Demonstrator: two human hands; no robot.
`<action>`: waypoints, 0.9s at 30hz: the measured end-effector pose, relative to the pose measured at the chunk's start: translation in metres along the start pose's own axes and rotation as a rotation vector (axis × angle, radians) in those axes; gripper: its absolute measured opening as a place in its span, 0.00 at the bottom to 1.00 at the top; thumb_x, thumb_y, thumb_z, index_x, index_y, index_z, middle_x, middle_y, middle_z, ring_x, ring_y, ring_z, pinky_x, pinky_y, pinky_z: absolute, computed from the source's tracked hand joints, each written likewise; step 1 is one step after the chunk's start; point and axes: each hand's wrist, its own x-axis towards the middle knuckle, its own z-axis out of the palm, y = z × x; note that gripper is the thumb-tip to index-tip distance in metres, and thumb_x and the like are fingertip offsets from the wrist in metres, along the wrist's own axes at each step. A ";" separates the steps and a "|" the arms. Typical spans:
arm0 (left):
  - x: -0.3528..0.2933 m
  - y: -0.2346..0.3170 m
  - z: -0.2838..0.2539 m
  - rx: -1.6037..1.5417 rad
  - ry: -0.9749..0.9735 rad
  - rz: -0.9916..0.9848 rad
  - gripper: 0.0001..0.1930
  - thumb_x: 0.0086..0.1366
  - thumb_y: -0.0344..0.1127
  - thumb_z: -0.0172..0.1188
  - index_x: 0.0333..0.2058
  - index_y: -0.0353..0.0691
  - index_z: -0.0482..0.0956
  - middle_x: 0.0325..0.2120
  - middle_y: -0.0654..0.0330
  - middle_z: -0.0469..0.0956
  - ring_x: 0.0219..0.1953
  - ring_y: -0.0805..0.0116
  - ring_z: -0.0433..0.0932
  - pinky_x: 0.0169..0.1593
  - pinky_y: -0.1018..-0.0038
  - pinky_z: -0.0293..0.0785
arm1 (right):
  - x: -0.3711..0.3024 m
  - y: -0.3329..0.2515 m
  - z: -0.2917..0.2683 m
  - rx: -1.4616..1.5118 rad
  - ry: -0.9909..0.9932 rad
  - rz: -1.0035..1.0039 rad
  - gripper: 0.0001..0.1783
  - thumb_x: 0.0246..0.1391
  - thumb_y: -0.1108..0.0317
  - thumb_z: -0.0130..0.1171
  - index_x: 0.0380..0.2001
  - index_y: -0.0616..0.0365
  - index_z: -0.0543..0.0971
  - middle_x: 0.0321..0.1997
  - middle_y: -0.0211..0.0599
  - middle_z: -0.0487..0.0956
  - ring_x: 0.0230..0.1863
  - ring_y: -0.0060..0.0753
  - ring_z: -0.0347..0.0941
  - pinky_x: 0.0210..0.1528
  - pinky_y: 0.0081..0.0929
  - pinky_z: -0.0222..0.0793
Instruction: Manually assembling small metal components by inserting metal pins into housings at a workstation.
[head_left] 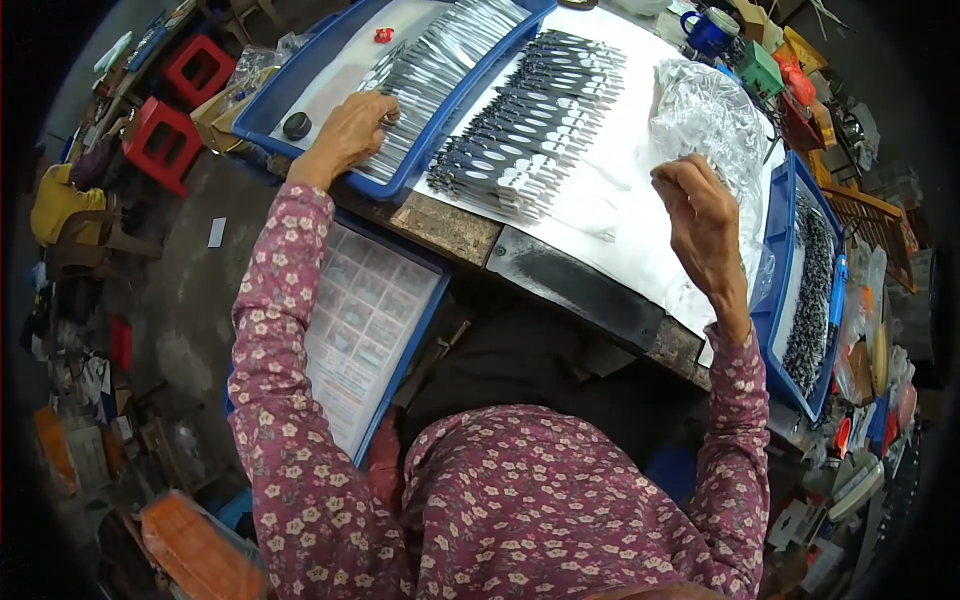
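My left hand (355, 130) reaches into a blue tray (425, 150), fingers curled against the left edge of a dense row of slim silver metal pieces (430, 85). What its fingertips pinch is hidden. My right hand (700, 220) is raised over the white sheet (635, 235), in front of a crumpled clear plastic bag (705, 115). Its fingers are closed, and I cannot make out anything in them. Between the hands, slim dark pieces with white oval parts (535, 120) lie in overlapping rows on the sheet.
A round black object (297, 125) and a small red item (384, 35) sit in the left tray. Another blue tray (765, 320) at right holds many small dark pieces (812, 300). Below the table's worn edge (450, 228) is a blue-rimmed tray (425, 310). Red stools (162, 143) stand left.
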 end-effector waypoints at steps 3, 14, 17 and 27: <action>0.007 -0.008 0.000 0.082 -0.262 -0.111 0.18 0.46 0.23 0.56 0.38 0.40 0.68 0.38 0.53 0.70 0.44 0.54 0.68 0.47 0.65 0.63 | -0.018 -0.006 -0.010 -0.007 -0.008 0.008 0.05 0.43 0.83 0.55 0.26 0.65 0.72 0.25 0.39 0.71 0.24 0.33 0.69 0.27 0.22 0.63; 0.021 -0.005 -0.006 -0.070 -0.284 -0.006 0.14 0.41 0.23 0.57 0.30 0.40 0.67 0.28 0.57 0.72 0.35 0.56 0.69 0.40 0.66 0.66 | -0.074 0.009 -0.031 0.027 -0.075 0.154 0.05 0.43 0.82 0.56 0.27 0.65 0.72 0.26 0.38 0.71 0.24 0.35 0.69 0.26 0.25 0.63; 0.024 0.001 -0.007 -0.101 -0.291 0.008 0.14 0.41 0.22 0.57 0.30 0.40 0.67 0.28 0.57 0.71 0.35 0.56 0.69 0.40 0.67 0.65 | -0.086 0.016 -0.040 0.026 -0.094 0.215 0.06 0.42 0.82 0.56 0.27 0.66 0.72 0.26 0.38 0.71 0.24 0.34 0.69 0.26 0.24 0.63; 0.028 -0.006 -0.004 -0.115 -0.463 0.004 0.18 0.40 0.17 0.56 0.32 0.40 0.67 0.32 0.58 0.67 0.40 0.55 0.68 0.43 0.66 0.65 | -0.115 0.044 -0.080 -0.048 -0.027 0.357 0.05 0.44 0.82 0.53 0.28 0.65 0.72 0.26 0.35 0.70 0.24 0.28 0.66 0.26 0.20 0.61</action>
